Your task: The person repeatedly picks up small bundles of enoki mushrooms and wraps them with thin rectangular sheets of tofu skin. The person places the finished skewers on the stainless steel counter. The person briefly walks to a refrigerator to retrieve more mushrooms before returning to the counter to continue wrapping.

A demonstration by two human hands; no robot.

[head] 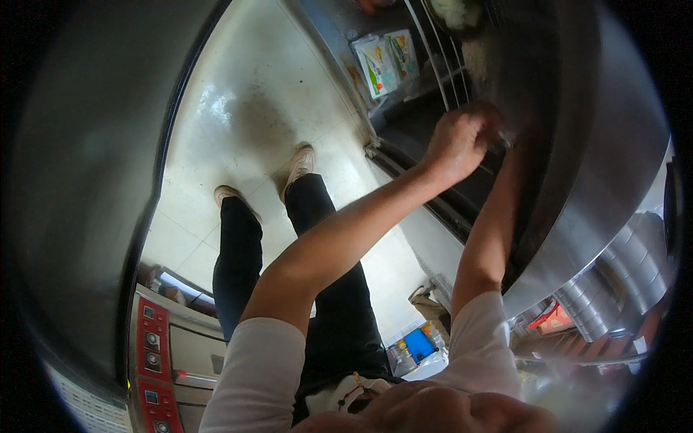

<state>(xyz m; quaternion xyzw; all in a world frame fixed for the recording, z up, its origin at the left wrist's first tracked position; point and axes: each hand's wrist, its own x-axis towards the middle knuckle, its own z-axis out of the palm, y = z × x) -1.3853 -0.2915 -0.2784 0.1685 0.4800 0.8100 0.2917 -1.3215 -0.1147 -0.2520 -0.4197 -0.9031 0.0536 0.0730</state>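
My left hand (459, 136) reaches into a dark steel cabinet (395, 132) that looks like a refrigerator. Its fingers are curled, and the fingertips are lost in shadow. Close beside it, my right hand (517, 122) is deep in the dark interior and mostly hidden. A small pale, shiny scrap (507, 139), perhaps plastic film, shows between the two hands. What either hand holds is unclear. Just beyond my left hand runs a white wire shelf (441, 70). Past it, a bowl with whitish contents (456, 13) sits partly out of frame.
Printed plastic packs (385, 60) lie inside the cabinet. A large grey door (81, 178) with a black gasket stands at my left. Behind it is an oven with red control panels (151, 346). A blue item (419, 344) sits in a crate near my feet's floor (238, 113). Metal ducts (590, 303) are at right.
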